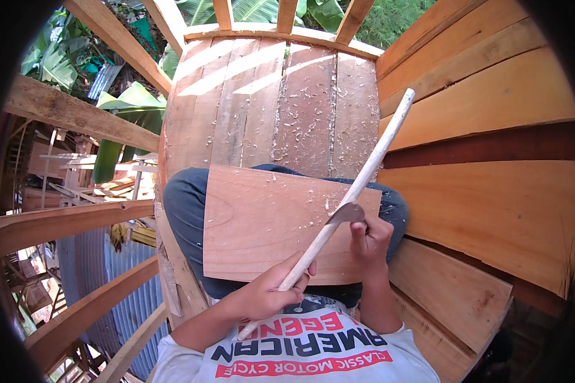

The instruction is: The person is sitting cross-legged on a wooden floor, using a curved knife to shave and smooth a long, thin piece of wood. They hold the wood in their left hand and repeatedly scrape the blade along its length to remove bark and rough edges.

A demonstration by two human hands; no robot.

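Note:
A long pale wooden stick (380, 148) runs slantwise from against my shirt up to the far right, over a flat board (262, 223) on my lap. My left hand (281, 284) is closed round its lower part. My right hand (372, 241) grips a knife with a short, broad, curved blade (347, 213); its handle is hidden in my fingers. The blade lies across the stick around its middle and seems to touch it. A few curled wood shavings (310, 198) lie on the board beside the stick.
My crossed legs (184, 217) support the board. Beyond it, shavings are scattered over the plank floor (246, 121). A plank wall (479, 191) rises close on the right. Open wooden rails (76, 214) stand on the left, with corrugated metal sheets (118, 271) and banana leaves (131, 105) outside.

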